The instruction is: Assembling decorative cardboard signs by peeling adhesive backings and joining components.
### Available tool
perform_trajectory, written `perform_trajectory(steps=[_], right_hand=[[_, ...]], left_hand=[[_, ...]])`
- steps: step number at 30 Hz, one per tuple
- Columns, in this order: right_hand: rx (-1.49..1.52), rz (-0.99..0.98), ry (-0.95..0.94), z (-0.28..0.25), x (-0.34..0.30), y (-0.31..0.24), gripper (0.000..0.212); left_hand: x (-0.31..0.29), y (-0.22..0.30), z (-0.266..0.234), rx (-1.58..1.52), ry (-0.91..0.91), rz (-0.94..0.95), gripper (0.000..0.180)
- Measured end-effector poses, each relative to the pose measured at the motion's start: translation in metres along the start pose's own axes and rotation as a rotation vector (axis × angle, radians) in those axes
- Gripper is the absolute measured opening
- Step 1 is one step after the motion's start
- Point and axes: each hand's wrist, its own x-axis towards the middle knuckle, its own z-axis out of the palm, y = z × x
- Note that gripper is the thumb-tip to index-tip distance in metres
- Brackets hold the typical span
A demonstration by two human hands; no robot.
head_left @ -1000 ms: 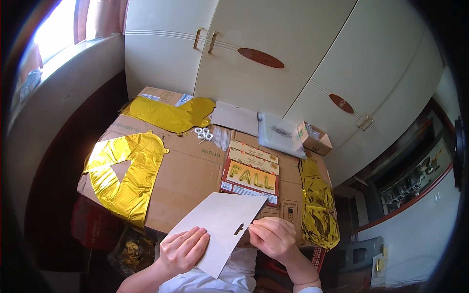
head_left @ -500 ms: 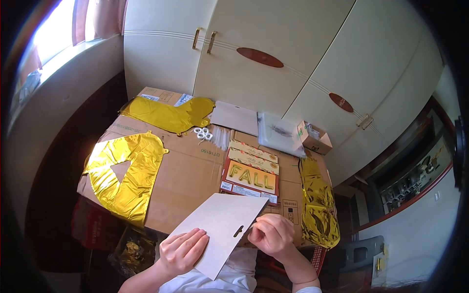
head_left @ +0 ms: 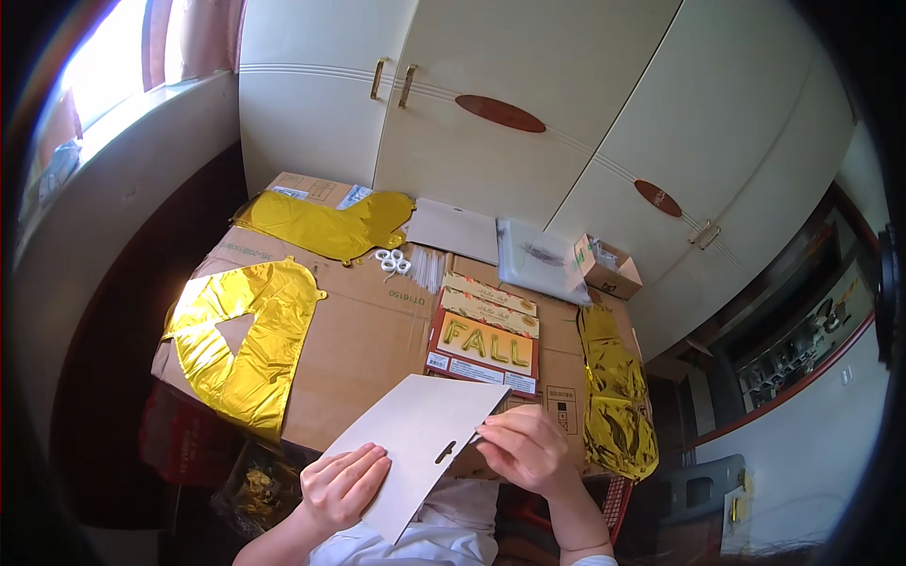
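A white card (head_left: 420, 415) with a dark hang slot slants across my lap at the table's near edge. My left hand (head_left: 338, 486) grips it by the left side, fingers together on top and thumb hidden beneath. At the card's right edge, by the slot, my right hand (head_left: 527, 451) is closed in a pinch. Whatever lies between those fingertips is too small to make out. Just beyond the card rest several overlapping printed header-card packages (head_left: 483, 347) with balloon-letter pictures.
Cardboard (head_left: 373, 354) covers the table. Flat gold foil balloons lie at left (head_left: 283, 354), far left (head_left: 316, 224) and right (head_left: 615, 401). Toward the back are white ribbon rolls (head_left: 392, 262), clear straws (head_left: 427, 271), a grey board (head_left: 453, 229), a plastic bag (head_left: 540, 259) and a small box (head_left: 615, 274).
The card has shifted slightly left and tilted a little with my left hand. My right fingertips have moved slightly left and their pinch is reshaped. Things on the table stay put.
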Motion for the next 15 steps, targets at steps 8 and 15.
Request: perform_trajectory(steps=[8,15], right_hand=[[0.073,0.142,0.030,0.010,-0.004,-0.001,0.011],[0.577,0.447,0.318,0.008,-0.013,0.002,0.015]], left_hand=[[-0.007,-0.002,0.001,-0.119,-0.022,-0.092,0.024],[-0.019,-0.011,0.000,-0.197,0.023,-0.213,0.028]])
